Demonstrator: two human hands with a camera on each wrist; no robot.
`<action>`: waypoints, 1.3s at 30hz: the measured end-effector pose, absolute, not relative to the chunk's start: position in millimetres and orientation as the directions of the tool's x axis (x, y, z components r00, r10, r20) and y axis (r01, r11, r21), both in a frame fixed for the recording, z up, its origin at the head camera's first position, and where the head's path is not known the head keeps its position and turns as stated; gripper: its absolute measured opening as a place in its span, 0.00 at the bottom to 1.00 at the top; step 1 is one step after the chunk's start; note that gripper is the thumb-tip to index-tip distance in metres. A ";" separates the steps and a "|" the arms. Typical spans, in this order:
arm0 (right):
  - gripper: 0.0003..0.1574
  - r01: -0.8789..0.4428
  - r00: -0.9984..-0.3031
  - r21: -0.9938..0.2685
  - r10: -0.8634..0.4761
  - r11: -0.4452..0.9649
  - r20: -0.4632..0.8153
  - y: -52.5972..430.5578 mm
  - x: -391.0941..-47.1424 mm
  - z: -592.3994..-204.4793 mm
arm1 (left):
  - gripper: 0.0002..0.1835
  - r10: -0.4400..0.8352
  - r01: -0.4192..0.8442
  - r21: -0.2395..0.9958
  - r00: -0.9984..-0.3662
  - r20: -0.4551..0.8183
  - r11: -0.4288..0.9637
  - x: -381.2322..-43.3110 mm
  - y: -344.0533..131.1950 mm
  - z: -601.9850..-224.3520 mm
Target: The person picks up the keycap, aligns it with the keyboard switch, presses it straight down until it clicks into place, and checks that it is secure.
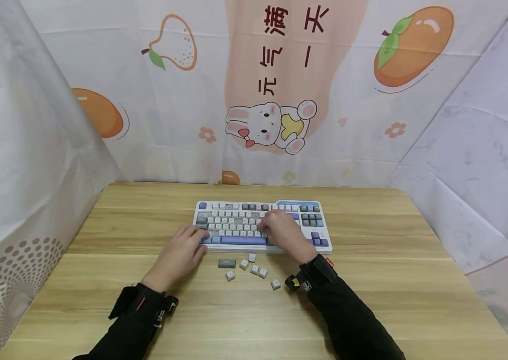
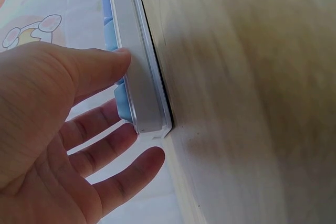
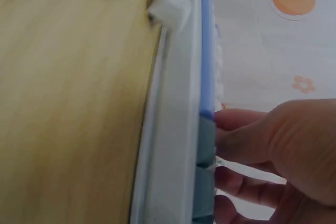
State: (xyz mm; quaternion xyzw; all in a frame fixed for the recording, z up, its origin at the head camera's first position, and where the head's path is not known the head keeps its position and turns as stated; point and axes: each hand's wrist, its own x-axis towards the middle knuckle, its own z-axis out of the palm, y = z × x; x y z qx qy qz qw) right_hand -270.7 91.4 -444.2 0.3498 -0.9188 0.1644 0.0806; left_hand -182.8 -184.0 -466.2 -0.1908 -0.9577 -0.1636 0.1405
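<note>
A compact white keyboard with white, grey and purple-blue keycaps lies on the wooden table. At its front left corner rests my left hand. In the left wrist view the left thumb touches the keyboard's front edge, and the other fingers spread loosely beside the corner. My right hand is over the keys right of the middle. Its thumb and forefinger come together low behind the front-row keys in the right wrist view. Whether a keycap is between those fingertips is hidden.
Several loose white keycaps and a wider dark grey keycap lie in front of the keyboard on the wooden table. A printed cloth hangs behind the table, with more cloth at both sides.
</note>
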 end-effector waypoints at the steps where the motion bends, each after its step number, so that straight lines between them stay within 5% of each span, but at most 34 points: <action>1: 0.10 -0.670 -0.742 -0.251 -0.617 0.699 0.262 91.6 -270.5 -443.8 | 0.15 0.319 0.411 0.259 -0.888 0.332 0.874 -182.6 -184.1 -466.2; 18: 0.12 -0.633 -0.763 -0.329 -0.637 0.701 0.109 101.3 -269.7 -435.3 | 0.14 0.321 0.413 0.271 -0.890 0.324 0.870 -180.6 -182.6 -466.9; 39: 0.16 -0.659 -0.729 -0.387 -0.674 0.645 0.120 114.0 -267.9 -407.8 | 0.14 0.315 0.409 0.273 -0.890 0.331 0.871 -180.0 -182.8 -463.5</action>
